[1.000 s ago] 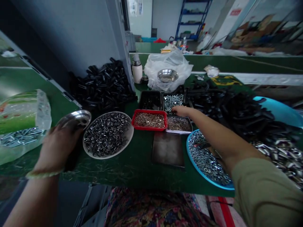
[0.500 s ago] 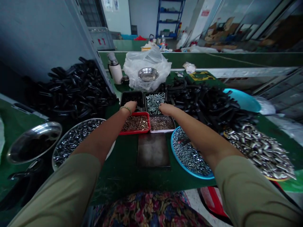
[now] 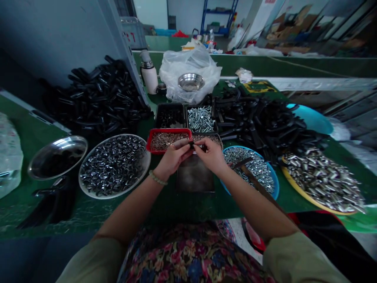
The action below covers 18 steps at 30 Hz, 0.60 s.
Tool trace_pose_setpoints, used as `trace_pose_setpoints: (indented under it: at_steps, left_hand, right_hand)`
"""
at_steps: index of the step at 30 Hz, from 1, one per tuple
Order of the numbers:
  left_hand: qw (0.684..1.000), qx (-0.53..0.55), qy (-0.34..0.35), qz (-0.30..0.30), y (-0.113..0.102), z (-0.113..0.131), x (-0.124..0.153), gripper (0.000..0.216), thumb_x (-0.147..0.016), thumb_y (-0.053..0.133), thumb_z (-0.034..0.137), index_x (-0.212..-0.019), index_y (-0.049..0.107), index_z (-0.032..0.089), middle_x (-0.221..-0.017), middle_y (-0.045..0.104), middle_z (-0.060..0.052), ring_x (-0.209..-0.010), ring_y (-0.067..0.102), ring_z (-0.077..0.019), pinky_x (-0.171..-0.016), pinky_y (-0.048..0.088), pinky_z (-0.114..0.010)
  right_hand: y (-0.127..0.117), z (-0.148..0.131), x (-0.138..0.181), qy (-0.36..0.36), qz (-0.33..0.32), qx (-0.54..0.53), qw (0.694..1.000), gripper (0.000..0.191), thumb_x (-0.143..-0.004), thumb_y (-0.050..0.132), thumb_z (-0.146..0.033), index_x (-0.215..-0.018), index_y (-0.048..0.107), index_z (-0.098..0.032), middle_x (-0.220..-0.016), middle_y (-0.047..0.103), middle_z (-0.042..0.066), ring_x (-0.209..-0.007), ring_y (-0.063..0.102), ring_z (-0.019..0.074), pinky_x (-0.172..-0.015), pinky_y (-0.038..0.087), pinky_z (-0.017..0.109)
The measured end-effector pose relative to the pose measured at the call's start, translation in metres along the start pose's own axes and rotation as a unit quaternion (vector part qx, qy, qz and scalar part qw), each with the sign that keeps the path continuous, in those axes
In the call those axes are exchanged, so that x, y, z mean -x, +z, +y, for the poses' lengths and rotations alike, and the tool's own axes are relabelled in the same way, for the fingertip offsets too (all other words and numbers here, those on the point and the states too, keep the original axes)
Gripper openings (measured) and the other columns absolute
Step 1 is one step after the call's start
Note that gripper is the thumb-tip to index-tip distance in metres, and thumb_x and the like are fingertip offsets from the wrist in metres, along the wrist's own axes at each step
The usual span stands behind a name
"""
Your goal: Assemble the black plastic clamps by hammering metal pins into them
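My left hand (image 3: pixel 173 158) and my right hand (image 3: pixel 210 154) meet above a dark metal plate (image 3: pixel 194 179) on the green table (image 3: pixel 165 204). Both pinch small parts between thumb and fingertips; a small dark piece (image 3: pixel 192 145) shows between them, too small to name. Just beyond the hands lie a red tray of thin metal pins (image 3: pixel 166 139), a tray of small brownish parts (image 3: pixel 209 138), a black tray of dark parts (image 3: pixel 170 115) and a tray of silver screws (image 3: pixel 201 119).
A white plate of shiny rings (image 3: pixel 113 165) and a steel bowl (image 3: pixel 57 156) sit left. A blue plate of nuts (image 3: pixel 255 169) and a yellow plate of metal sleeves (image 3: pixel 322 181) sit right. Black plastic parts pile up behind on the left (image 3: pixel 97 98) and right (image 3: pixel 265 118). A flask (image 3: pixel 149 72) and a plastic bag (image 3: pixel 190 67) stand at the back.
Both hands pulled back from the far trays toward me and came together over the dark plate, now pinching small parts. Earlier still, my left hand was at the steel bowl on the left.
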State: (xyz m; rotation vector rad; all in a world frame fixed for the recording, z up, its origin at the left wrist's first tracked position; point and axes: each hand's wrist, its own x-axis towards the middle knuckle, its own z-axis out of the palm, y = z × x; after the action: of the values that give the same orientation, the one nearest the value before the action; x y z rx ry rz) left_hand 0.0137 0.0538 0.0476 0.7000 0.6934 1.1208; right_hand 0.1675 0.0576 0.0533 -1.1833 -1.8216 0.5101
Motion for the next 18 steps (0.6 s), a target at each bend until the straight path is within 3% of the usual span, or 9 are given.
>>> trace_pose_setpoints:
  at_steps: [3, 5, 7, 9, 12, 14, 16, 18]
  left_hand:
    - [0.998, -0.023, 0.05, -0.004, 0.009, -0.011, 0.017, 0.039, -0.066, 0.078, 0.014, -0.104, 0.069, 0.018, -0.111, 0.069, -0.004, -0.102, 0.063, -0.0168, -0.1, 0.045, -0.034]
    - [0.995, -0.039, 0.087, 0.003, 0.009, -0.013, 0.028, 0.043, -0.063, 0.079, 0.012, -0.105, 0.068, 0.018, -0.112, 0.069, -0.004, -0.107, 0.061, -0.0181, -0.102, 0.042, -0.034]
    - [0.996, -0.03, 0.081, 0.007, 0.004, -0.011, 0.044, 0.041, -0.065, 0.079, 0.015, -0.104, 0.068, 0.019, -0.11, 0.069, -0.003, -0.103, 0.063, -0.0179, -0.098, 0.046, -0.034]
    - [1.0, -0.009, 0.029, -0.003, -0.001, -0.008, 0.063, 0.034, -0.068, 0.078, 0.018, -0.1, 0.068, 0.018, -0.102, 0.07, -0.003, -0.091, 0.066, -0.0155, -0.085, 0.052, -0.03]
    - [0.996, 0.024, -0.071, -0.044, -0.006, -0.008, 0.09, 0.026, -0.069, 0.079, 0.02, -0.092, 0.067, 0.016, -0.088, 0.07, -0.002, -0.074, 0.066, -0.0108, -0.071, 0.054, -0.023]
    - [0.991, 0.06, -0.105, -0.052, -0.007, -0.012, 0.1, 0.028, -0.069, 0.079, 0.019, -0.094, 0.067, 0.016, -0.088, 0.07, -0.003, -0.076, 0.067, -0.0104, -0.072, 0.054, -0.021]
    - [0.989, 0.086, -0.113, -0.025, -0.007, -0.019, 0.105, 0.029, -0.071, 0.077, 0.019, -0.098, 0.066, 0.016, -0.092, 0.07, -0.004, -0.082, 0.068, -0.0114, -0.077, 0.054, -0.021]
    - [0.991, 0.076, -0.11, 0.014, -0.008, -0.026, 0.105, 0.027, -0.074, 0.074, 0.02, -0.099, 0.066, 0.016, -0.093, 0.07, -0.004, -0.082, 0.068, -0.0118, -0.079, 0.054, -0.023]
  right_hand:
    - [0.005, -0.01, 0.018, -0.081, -0.008, 0.096, 0.992, 0.013, -0.083, 0.051, -0.017, -0.088, 0.063, -0.018, -0.081, 0.064, 0.008, -0.081, 0.059, 0.0235, -0.08, 0.048, 0.04]
    - [0.006, -0.016, 0.03, -0.098, -0.029, 0.082, 0.991, 0.022, -0.082, 0.052, -0.014, -0.101, 0.062, -0.018, -0.086, 0.063, 0.009, -0.086, 0.057, 0.0244, -0.084, 0.047, 0.043]
    - [0.006, -0.02, 0.043, -0.054, -0.037, -0.021, 0.998, 0.039, -0.081, 0.059, -0.018, -0.119, 0.055, -0.02, -0.093, 0.061, 0.007, -0.087, 0.057, 0.022, -0.083, 0.049, 0.041]
    - [0.006, -0.02, 0.055, 0.039, -0.049, -0.167, 0.984, 0.047, -0.08, 0.065, -0.027, -0.124, 0.05, -0.024, -0.094, 0.059, 0.004, -0.082, 0.058, 0.0182, -0.076, 0.051, 0.036]
    - [0.01, -0.018, 0.069, 0.188, -0.092, -0.341, 0.916, 0.024, -0.081, 0.065, -0.041, -0.097, 0.059, -0.024, -0.078, 0.059, -0.001, -0.065, 0.056, 0.0135, -0.061, 0.049, 0.028]
    - [0.015, -0.018, 0.074, 0.247, -0.099, -0.391, 0.881, 0.028, -0.078, 0.065, -0.049, -0.08, 0.057, -0.022, -0.066, 0.056, -0.003, -0.056, 0.053, 0.0118, -0.054, 0.045, 0.024]
    - [0.019, -0.019, 0.077, 0.266, -0.07, -0.382, 0.882, 0.034, -0.077, 0.065, -0.053, -0.073, 0.053, -0.022, -0.057, 0.051, -0.005, -0.05, 0.048, 0.0107, -0.049, 0.041, 0.023]
    - [0.022, -0.021, 0.081, 0.26, -0.028, -0.312, 0.914, 0.036, -0.079, 0.063, -0.053, -0.068, 0.049, -0.022, -0.051, 0.046, -0.006, -0.046, 0.043, 0.0101, -0.046, 0.037, 0.022]
